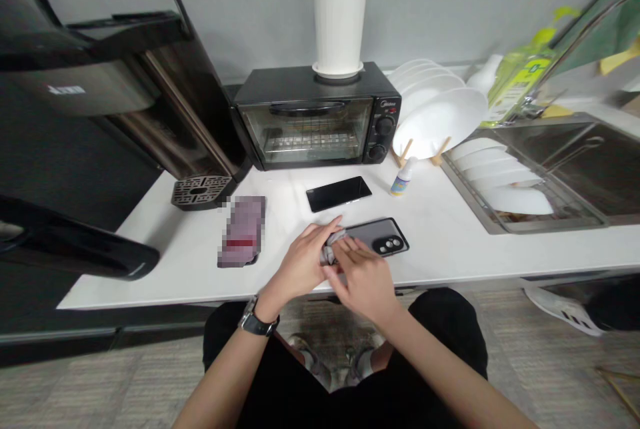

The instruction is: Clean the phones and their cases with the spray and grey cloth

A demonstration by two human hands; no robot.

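A clear phone case [373, 234] with a black rim and a camera cutout lies on the counter's front part. My left hand [304, 261] closes around its left end. A crumpled grey cloth [329, 254] is bunched between my hands on the case, and my right hand [364, 274] presses it with bent fingers. The palms partly hide the cloth and the case's left end. Just beyond lies a black smartphone [340, 193], screen up. A small white spray bottle [401, 179] stands upright to the right.
A toaster oven [313, 129] stands at the back, bearing a white cup [340, 29] of chopsticks. A coffee machine [200, 169] is at left near a blurred purple item [244, 232]. White plates [437, 125] stand in a rack beside the sink [580, 149]. Another person's shoe [565, 309] shows at right.
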